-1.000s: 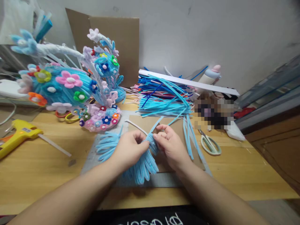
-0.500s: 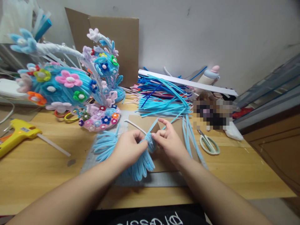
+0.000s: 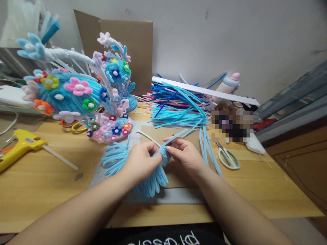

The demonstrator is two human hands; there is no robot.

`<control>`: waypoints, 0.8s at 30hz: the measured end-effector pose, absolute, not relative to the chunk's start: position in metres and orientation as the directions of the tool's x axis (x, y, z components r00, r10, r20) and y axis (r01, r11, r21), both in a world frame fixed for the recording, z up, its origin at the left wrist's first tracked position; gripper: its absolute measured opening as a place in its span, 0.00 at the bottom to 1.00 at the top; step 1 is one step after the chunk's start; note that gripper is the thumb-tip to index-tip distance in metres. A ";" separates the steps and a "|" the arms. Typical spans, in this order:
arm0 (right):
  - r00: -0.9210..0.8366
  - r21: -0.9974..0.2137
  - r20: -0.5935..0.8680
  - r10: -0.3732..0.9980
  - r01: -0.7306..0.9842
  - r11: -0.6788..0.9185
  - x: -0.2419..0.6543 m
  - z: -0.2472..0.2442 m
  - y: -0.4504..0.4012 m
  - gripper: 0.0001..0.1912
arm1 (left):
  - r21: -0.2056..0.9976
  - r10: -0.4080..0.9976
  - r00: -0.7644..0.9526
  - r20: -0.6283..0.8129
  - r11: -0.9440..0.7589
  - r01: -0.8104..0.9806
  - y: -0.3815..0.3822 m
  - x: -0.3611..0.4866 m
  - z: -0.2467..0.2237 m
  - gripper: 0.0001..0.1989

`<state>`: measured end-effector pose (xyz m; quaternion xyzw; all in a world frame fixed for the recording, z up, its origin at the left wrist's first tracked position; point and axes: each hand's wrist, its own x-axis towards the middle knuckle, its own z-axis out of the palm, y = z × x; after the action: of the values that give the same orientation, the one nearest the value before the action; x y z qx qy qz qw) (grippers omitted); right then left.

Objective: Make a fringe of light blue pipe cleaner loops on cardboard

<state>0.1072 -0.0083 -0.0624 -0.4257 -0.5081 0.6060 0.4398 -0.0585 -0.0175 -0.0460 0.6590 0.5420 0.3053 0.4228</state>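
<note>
A bundle of light blue looped pipe cleaners fans out beneath my left hand, whose thumb and fingers pinch its narrow end. Around that end sits a tight blue pipe-cleaner coil. My right hand closes on the coil's right side with thumb and curled fingers. From the coil a free blue strand slants up to the right, over the right fingers. A white stem sticks out up-left between the hands. More blue loops spread left of my left hand.
Brown cardboard lies on a grey mat under the work. Scissors rest at right, a yellow glue gun at left. Flower-covered pipe-cleaner ornaments stand back left. Behind is a pile of pipe cleaners.
My right fingers have curled down from a raised position. The free strand has swung from steeply upright to a lower slant towards the right. My left hand keeps its grip; the view shifts slightly.
</note>
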 end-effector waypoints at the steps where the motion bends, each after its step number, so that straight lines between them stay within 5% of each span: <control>1: -0.244 -0.991 -0.068 0.967 -0.097 -0.095 0.107 -0.063 -0.008 0.13 | 0.887 0.973 0.225 -0.056 -0.055 0.458 -0.017 -0.059 -0.045 0.07; 16: -0.227 -0.894 0.178 0.957 0.369 0.254 0.110 -0.052 -0.012 0.02 | 0.810 0.962 0.272 -0.020 -0.144 0.568 -0.020 -0.059 -0.047 0.08; 20: -0.425 -0.742 0.298 0.855 0.460 0.487 0.120 -0.044 -0.009 0.05 | 0.802 0.929 0.370 -0.027 -0.201 0.563 -0.019 -0.064 -0.043 0.08; 24: -0.726 -0.413 0.292 0.622 0.491 0.767 0.132 -0.018 -0.005 0.07 | 0.801 0.830 0.557 -0.032 -0.312 0.511 -0.016 -0.071 -0.032 0.05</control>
<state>0.1315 -0.0054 -0.0185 -0.3038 -0.9160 0.1554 0.2109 -0.0713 -0.0160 -0.0317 0.7854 0.4269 0.1983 0.4020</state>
